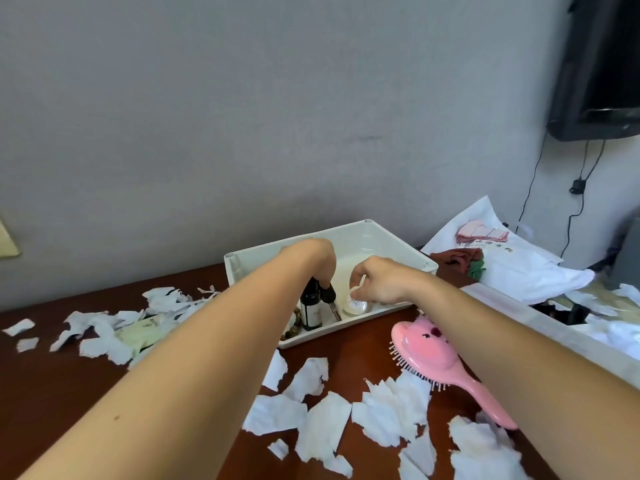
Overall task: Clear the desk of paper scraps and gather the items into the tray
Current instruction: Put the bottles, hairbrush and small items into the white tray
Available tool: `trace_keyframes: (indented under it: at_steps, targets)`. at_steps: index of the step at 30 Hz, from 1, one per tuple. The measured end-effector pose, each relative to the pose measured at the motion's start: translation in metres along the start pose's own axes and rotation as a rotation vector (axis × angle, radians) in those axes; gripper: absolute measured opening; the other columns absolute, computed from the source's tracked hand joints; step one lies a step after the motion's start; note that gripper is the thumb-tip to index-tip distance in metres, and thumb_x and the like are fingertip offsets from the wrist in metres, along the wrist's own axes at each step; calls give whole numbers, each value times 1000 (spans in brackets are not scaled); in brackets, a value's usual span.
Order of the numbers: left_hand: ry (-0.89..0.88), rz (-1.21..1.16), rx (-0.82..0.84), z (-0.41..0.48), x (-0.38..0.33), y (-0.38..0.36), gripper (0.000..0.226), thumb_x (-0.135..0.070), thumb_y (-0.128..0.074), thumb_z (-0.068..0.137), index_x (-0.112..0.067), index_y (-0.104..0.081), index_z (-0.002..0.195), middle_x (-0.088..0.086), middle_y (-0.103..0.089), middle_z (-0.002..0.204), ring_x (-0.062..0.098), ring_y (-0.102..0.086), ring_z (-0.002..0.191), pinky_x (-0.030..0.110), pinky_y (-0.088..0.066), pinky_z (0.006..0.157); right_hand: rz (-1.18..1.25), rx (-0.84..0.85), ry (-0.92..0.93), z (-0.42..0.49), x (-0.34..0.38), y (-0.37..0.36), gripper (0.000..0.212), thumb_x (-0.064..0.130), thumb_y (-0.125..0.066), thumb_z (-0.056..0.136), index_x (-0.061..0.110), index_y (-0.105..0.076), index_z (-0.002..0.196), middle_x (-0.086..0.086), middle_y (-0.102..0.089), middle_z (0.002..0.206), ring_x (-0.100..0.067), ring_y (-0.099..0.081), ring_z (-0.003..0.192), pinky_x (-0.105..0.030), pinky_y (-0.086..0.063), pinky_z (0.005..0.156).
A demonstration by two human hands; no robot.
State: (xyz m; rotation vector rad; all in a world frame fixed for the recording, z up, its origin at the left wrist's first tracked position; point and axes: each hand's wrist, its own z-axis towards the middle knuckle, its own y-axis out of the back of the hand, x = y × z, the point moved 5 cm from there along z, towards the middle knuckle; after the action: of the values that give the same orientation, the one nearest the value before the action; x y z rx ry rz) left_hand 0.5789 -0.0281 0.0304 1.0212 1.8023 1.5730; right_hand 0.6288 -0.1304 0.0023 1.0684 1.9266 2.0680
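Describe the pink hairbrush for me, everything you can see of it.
The pink hairbrush looks like glossy plastic, its back moulded as an animal face with ears. It lies on the brown desk right of the white tray, outside it, pale bristles facing down and left, handle pointing near-right. Paper scraps touch its bristles. The right forearm crosses above it; no hand holds it.

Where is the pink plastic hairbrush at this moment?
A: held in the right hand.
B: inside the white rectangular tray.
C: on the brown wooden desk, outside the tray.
C: the pink plastic hairbrush lies on the brown wooden desk, beside the white rectangular tray, and no hand touches it.
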Motion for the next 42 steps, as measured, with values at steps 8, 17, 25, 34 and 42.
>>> trace_keyframes:
  at_steps: [8, 17, 25, 34, 42]
  targets:
    - [52, 94, 163, -1, -9, -14, 21, -28, -67, 82, -13, -55, 90, 1, -59, 79, 24, -58, 78, 31, -47, 79, 38, 90, -55, 5, 3, -6, 27, 15, -61, 88, 4, -64, 113, -13, -69, 95, -19, -64, 70, -30, -57, 77]
    - [39, 93, -32, -21, -13, -11, 37, -27, -60, 89, -16, -51, 123, 3, -57, 120, 26, -55, 108, 35, -37, 80, -73, 43, -54, -6, 5, 1, 49, 25, -63, 87, 17, -51, 133, -9, -58, 127, -27, -57, 113, -30, -43, 90]
    - [-96, 135, -282, -72, -10, 25, 51, -44, -49, 92, -18, -45, 135, 5, -46, 139, 29, -35, 130, 40, -27, 105, -168, -45, 4, -49, 17, 39, 36, 29, -62, 89, 18, -59, 123, -7, -60, 123, -24, -56, 109, -29, -45, 87]
    - [-233, -71, -371, -158, 5, 32, 43, -38, -46, 96, -19, -45, 135, 4, -51, 137, 27, -52, 119, 41, -46, 98, -256, -23, 22, -124, 27, 50, 37, 29, -62, 89, 17, -57, 124, -6, -60, 122, -24, -56, 109, -27, -41, 85]
    - [-247, -111, -316, -230, 31, -3, 41, -37, -47, 96, -17, -49, 132, 5, -54, 134, 24, -55, 116, 39, -48, 98, -317, 24, -27, -161, 19, 11, 56, 26, -59, 89, 18, -40, 141, -10, -45, 140, -28, -49, 121, -32, -42, 93]
